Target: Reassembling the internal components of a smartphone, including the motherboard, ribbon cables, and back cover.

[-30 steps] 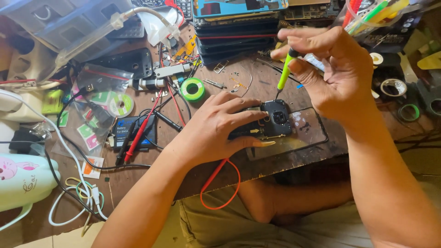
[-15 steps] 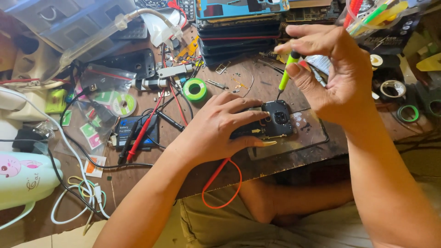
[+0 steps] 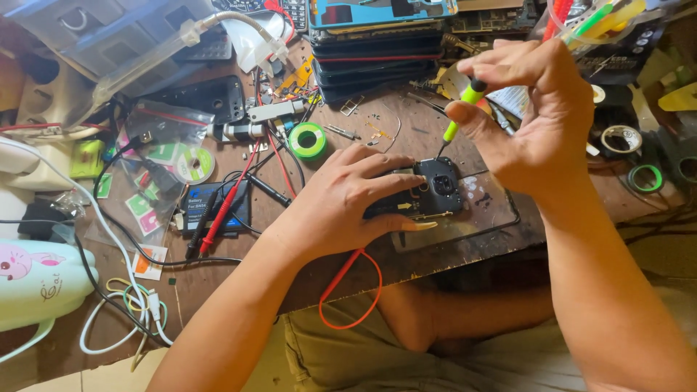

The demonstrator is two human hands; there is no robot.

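Observation:
A black phone (image 3: pixel 434 190) lies back-up on a dark work mat (image 3: pixel 485 212) on the wooden bench. My left hand (image 3: pixel 347 199) lies flat over the phone's left part and holds it down. My right hand (image 3: pixel 528 120) grips a small green-handled screwdriver (image 3: pixel 462 110) between thumb and fingers. The driver is tilted, and its tip touches the phone's top edge near the camera block.
A stack of phones (image 3: pixel 377 43) sits at the back. A green tape roll (image 3: pixel 308 139), red and black probe leads (image 3: pixel 225 203), a battery (image 3: pixel 210 207), bags of small parts (image 3: pixel 156 170) and white cables (image 3: pixel 123 319) crowd the left. More tape rolls (image 3: pixel 630 156) lie at the right.
My right hand and the screwdriver have shifted slightly, with the fingers turning on the handle. My left hand stays on the phone.

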